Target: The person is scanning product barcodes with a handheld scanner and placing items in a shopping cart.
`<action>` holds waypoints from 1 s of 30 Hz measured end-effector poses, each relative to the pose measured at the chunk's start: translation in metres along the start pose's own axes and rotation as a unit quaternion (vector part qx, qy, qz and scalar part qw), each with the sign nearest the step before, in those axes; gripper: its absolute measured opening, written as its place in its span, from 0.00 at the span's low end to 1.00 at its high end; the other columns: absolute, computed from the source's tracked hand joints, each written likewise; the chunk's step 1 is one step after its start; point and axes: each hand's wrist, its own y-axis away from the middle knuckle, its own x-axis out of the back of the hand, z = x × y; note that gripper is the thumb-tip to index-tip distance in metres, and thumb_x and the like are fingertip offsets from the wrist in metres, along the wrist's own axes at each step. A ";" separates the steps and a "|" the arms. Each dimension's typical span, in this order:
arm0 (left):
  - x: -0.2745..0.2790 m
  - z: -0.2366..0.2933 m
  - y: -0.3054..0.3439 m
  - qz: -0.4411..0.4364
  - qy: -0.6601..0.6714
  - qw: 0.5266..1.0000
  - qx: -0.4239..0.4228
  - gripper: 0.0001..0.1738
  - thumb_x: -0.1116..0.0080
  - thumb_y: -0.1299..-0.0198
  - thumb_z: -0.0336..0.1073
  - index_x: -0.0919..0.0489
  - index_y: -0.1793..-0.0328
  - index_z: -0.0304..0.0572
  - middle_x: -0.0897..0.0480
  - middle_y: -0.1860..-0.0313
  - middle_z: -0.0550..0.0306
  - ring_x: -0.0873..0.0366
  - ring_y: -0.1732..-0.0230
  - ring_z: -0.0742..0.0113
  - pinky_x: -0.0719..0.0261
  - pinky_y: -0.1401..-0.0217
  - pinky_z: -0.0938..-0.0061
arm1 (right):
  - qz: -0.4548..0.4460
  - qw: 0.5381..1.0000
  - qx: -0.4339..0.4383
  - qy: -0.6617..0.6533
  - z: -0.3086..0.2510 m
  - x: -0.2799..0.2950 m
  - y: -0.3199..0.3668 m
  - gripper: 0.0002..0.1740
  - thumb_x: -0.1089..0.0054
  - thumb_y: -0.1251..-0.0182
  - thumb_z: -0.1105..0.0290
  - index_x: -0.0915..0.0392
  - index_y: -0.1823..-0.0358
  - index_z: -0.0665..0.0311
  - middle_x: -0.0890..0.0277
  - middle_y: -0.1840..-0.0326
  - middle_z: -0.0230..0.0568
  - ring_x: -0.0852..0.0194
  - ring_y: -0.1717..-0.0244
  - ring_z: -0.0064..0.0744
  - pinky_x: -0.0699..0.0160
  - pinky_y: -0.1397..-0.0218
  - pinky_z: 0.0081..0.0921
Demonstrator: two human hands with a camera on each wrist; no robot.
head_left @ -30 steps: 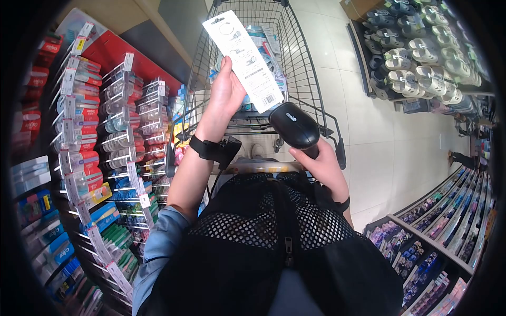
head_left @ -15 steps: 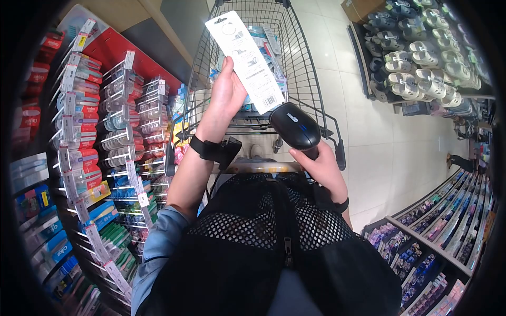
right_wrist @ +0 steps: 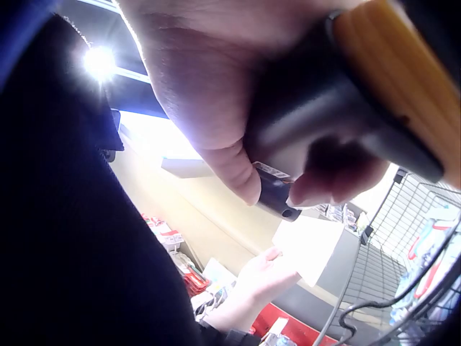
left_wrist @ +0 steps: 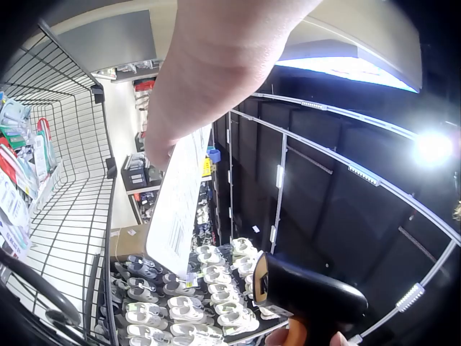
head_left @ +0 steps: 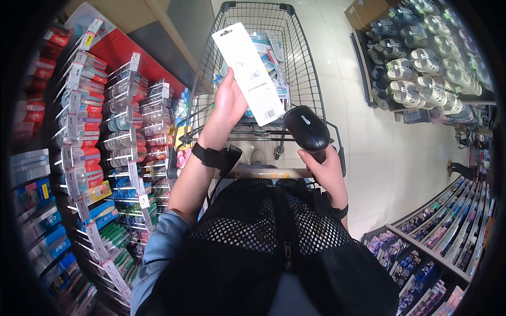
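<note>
My left hand (head_left: 231, 105) holds a long white packaging card (head_left: 249, 71), its thumb along the near edge. The card has a hang hole at the top and a barcode at its lower end; printed text faces up. In my right hand (head_left: 328, 174) is a black handheld barcode scanner (head_left: 307, 128), gripped by its handle, the head close beside the card's barcode end. The left wrist view shows the scanner's (left_wrist: 310, 288) front window and orange trigger. Fingers wrap the dark handle (right_wrist: 295, 115) in the right wrist view.
A wire shopping cart (head_left: 310, 63) stands before me, packaged goods (head_left: 276, 58) inside it. Hooks with hanging packs (head_left: 84, 121) line the left side. Clogs (head_left: 406, 79) fill a rack at right, with small accessories (head_left: 416, 263) on a lower right display.
The card and both hands sit slightly lower and further right in the head view. The scanner has moved a little away from the card. A blue light on the scanner half a second ago is gone.
</note>
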 end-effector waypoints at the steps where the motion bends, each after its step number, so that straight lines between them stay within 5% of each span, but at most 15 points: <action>1: 0.000 0.000 0.001 0.000 0.000 1.000 -0.002 0.27 0.76 0.32 0.47 0.47 0.34 0.36 0.37 0.37 0.49 0.38 0.37 0.58 0.40 0.35 0.63 | -0.001 1.000 0.001 0.000 0.001 0.001 0.000 0.17 0.37 0.47 0.69 0.28 0.56 0.66 0.24 0.65 0.33 0.29 0.65 0.19 0.31 0.59 0.19; 15: -0.001 0.001 0.015 0.030 -0.153 0.988 0.026 0.29 0.74 0.32 0.49 0.47 0.33 0.36 0.36 0.37 0.50 0.36 0.38 0.62 0.37 0.38 0.67 | 0.004 1.000 0.001 -0.007 0.007 0.007 -0.004 0.15 0.37 0.47 0.69 0.27 0.59 0.66 0.26 0.72 0.29 0.33 0.73 0.15 0.33 0.68 0.16; 30: 0.009 -0.001 0.013 0.045 -0.094 0.992 0.073 0.25 0.72 0.32 0.44 0.41 0.37 0.32 0.29 0.43 0.48 0.29 0.44 0.63 0.31 0.41 0.68 | -0.014 0.999 -0.031 -0.012 0.013 0.016 -0.008 0.15 0.37 0.47 0.67 0.28 0.59 0.66 0.27 0.76 0.28 0.34 0.79 0.14 0.35 0.77 0.14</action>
